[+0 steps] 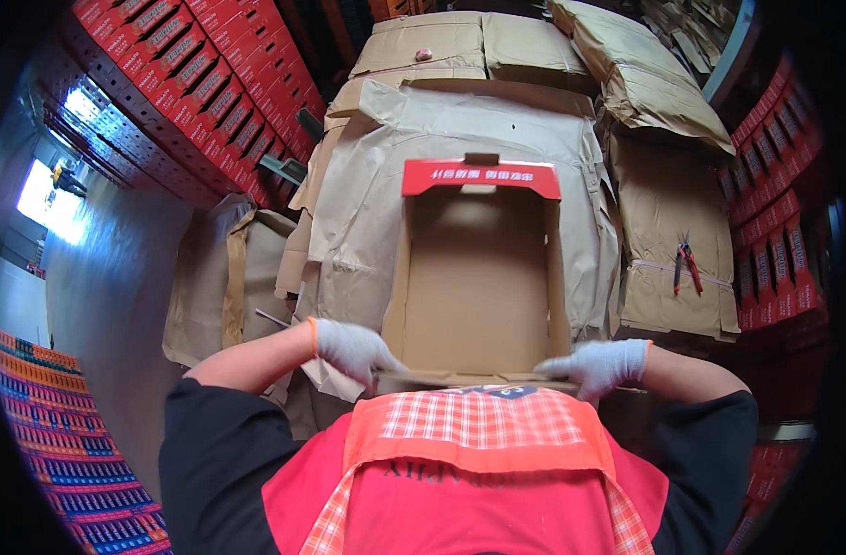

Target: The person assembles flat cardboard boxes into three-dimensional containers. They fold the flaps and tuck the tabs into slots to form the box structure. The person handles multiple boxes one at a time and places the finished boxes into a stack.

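Observation:
An open cardboard tray (478, 305) with a brown inside lies in front of me, its far wall red with white lettering on the outside. My left hand (353, 351), in a white glove, is closed on its near left corner. At the near right corner my right hand (600, 366), gloved too, grips the near wall, the thumb lying over the top edge. The other fingertips of both hands are partly hidden by the cardboard. The tray's near side is close against my checked apron (478, 424).
Brown paper (349, 240) covers the work surface under the tray. Paper-wrapped bundles (673, 203) stand at the right and back, with red-handled pliers (687, 266) on one. Stacks of red boxes (201, 83) rise at left and right; colourful stacks (71, 444) stand lower left.

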The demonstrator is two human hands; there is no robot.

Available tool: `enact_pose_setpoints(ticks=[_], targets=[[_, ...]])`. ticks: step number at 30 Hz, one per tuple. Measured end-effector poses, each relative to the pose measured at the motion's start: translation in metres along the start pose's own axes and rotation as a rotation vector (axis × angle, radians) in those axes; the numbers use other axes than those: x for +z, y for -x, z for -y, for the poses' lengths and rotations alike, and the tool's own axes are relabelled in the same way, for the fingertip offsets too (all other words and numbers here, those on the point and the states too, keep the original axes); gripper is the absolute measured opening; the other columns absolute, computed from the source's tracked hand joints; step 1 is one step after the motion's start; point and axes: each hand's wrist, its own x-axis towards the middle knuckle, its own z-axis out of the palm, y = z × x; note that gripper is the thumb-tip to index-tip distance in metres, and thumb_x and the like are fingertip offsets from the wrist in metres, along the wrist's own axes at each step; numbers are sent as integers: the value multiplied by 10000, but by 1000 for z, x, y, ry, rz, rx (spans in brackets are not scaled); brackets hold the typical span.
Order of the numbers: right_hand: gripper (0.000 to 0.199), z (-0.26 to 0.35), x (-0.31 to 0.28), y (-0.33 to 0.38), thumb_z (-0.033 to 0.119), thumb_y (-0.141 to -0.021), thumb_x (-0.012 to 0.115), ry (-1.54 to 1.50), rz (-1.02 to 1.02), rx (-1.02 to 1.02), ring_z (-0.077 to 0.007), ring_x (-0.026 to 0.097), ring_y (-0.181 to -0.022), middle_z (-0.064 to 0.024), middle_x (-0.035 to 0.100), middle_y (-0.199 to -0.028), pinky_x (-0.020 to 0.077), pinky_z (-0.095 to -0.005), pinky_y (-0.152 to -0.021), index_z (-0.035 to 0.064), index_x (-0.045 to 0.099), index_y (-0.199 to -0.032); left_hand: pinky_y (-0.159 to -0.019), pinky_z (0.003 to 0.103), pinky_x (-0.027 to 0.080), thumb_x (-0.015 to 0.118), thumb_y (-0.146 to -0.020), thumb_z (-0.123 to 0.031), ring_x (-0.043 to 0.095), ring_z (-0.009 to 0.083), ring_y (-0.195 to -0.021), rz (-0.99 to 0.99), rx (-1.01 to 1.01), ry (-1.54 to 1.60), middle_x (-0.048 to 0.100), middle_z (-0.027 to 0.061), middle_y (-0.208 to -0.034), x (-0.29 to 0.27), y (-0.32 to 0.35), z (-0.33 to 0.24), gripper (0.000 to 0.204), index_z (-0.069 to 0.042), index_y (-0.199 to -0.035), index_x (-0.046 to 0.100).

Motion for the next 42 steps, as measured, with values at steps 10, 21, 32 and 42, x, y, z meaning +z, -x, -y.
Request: enact_pose_setpoints(ticks=[10, 21, 32, 42], targets=[[855, -89, -24, -72, 329, -821, 771, -511, -1361, 103, -327, 370, -1411, -191, 356, -1547, 306, -406, -1153, 65, 344, -1513, -1165, 307, 262, 450, -1036, -205, 395, 223, -1396, -1451, -62, 590, 351, 114, -1571, 10, -101, 98, 544, -22, -1529, 309], [639, -60, -113, 13, 76, -780, 629, -1102, -1196, -554, -74, 577, -813, -69, 586, -1259, 493, -234, -762, 46, 483, -1402, -1034, 339, 449, 609, -868, -165, 591, 180, -1097, -1450, 411, 1948, 630, 33, -1196, 9, -154, 9, 512, -79, -1368, 543], [562, 145, -119, 13, 182, -715, 733, 481, -1146, -435, -383, 584, -1181, -224, 598, -1277, 433, -434, -1037, 73, 614, -1253, -933, 396, 513, 644, -901, -225, 661, 287, -1049, -775, 348, 851, 647, 165, -1227, 49, -178, -22, 435, 0, -1268, 578], [317, 109, -122, 15, 226, -808, 716, 459, -1885, -35, -337, 691, -838, -170, 689, -1046, 545, -404, -748, 78, 630, -1075, -947, 465, 402, 660, -550, -852, 584, 346, -999, -1295, 21, -754, 624, 221, -1041, -114, -44, -143, 1057, 74, -1059, 622]])
